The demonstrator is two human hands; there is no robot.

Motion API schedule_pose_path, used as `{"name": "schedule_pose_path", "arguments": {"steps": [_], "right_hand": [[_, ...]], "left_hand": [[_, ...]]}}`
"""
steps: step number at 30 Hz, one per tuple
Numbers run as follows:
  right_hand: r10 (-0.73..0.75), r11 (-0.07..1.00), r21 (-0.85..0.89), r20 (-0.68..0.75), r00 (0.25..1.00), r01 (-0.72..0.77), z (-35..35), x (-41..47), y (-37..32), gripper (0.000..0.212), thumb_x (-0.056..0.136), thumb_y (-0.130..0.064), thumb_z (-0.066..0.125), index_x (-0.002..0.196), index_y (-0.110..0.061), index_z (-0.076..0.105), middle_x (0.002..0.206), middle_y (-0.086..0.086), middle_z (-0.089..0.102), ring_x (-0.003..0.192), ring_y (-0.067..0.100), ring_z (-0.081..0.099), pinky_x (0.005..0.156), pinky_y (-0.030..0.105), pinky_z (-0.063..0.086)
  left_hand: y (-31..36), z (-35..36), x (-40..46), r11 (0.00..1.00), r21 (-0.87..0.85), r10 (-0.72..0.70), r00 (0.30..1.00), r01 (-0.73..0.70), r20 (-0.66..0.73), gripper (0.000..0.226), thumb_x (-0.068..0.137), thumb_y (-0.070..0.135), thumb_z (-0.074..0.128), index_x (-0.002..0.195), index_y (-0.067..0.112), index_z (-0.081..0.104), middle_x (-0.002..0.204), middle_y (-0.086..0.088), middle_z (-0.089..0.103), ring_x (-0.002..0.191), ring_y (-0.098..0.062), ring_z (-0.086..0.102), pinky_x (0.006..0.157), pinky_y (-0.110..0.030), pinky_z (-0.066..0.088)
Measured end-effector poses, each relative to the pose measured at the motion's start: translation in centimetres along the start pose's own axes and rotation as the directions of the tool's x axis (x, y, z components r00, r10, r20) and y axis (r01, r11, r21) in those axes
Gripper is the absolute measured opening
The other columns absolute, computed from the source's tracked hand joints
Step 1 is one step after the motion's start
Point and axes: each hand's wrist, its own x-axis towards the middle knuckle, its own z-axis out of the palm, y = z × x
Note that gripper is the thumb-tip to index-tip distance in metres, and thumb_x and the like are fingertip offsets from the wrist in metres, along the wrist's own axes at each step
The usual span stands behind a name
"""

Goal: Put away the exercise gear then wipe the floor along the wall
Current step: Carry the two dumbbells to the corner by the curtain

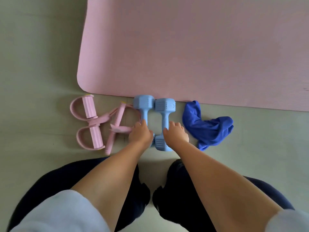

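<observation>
Left dumbbell: a light blue weight lying flat on the floor, its far end touching the edge of the pink mat. Its near end is hidden under the hand.
Right dumbbell: the same kind, lying just beside the first one, the two side by side like twins. That makes it easy to take one in each hand.
Left hand: it rests on the thin middle bar of the left dumbbell, fingers bent down over it. The grip looks only half closed; I cannot tell if the fingers go all the way round.
Right hand: it sits on the bar of the right dumbbell, fingers curled over the top and thumb on the inner side. It looks like it is getting ready to lift.
Step, my guess: picking up both weights first, since they are the heavy things. Nothing looks put away yet.
Pink pull band: a stretchy toy with foot loops and foam handles, lying in a tangle just left of the weights, touching the left hand's side.
Blue cloth: crumpled on the floor just right of the weights, near the mat edge. It is likely waiting for the wiping part.
Person: squatting, dark knees low on both sides, arms reaching forward between them.
</observation>
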Motion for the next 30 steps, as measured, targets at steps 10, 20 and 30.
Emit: {"name": "schedule_pose_path", "arguments": {"steps": [10, 20, 30], "right_hand": [[0.167, 0.567, 0.815, 0.027, 0.986, -0.119, 6.9, 14.8, 0.7, 0.008, 0.086, -0.015, 0.054, 0.08, -0.011, 0.05, 0.067, 0.008, 0.056, 0.056, 0.023, 0.057, 0.065, 0.036, 0.051], [0.252, 0.517, 0.816, 0.142, 0.957, -0.257, 4.8, 9.0, 1.7, 0.009, 0.082, -0.014, 0.052, 0.074, -0.01, 0.052, 0.057, 0.007, 0.051, 0.044, 0.02, 0.045, 0.049, 0.027, 0.04], [0.238, 0.585, 0.734, 0.251, 0.938, -0.345, -6.8, -8.8, 1.7, 0.016, 0.08, -0.009, 0.052, 0.068, -0.011, 0.042, 0.056, 0.007, 0.046, 0.043, 0.021, 0.04, 0.053, 0.029, 0.036]], "left_hand": [[-1.7, 7.0, 14.8, 0.788, -0.585, -0.268, 0.962, 0.192, -0.044, 0.041, 0.085, 0.015, 0.059, 0.122, -0.002, 0.053, 0.122, -0.021, 0.06, 0.111, -0.036, 0.059, 0.088, -0.038, 0.047], [-1.4, 4.2, 9.7, 0.624, -0.713, -0.301, 0.941, 0.319, 0.157, 0.015, 0.081, 0.016, 0.056, 0.069, 0.008, 0.053, 0.054, -0.007, 0.05, 0.04, -0.021, 0.045, 0.045, -0.025, 0.038], [-0.3, -6.6, -8.5, 0.814, -0.47, -0.257, 0.937, 0.342, 0.236, 0.01, 0.08, 0.016, 0.054, 0.073, 0.011, 0.05, 0.059, -0.006, 0.054, 0.043, -0.019, 0.046, 0.046, -0.023, 0.037]]}}
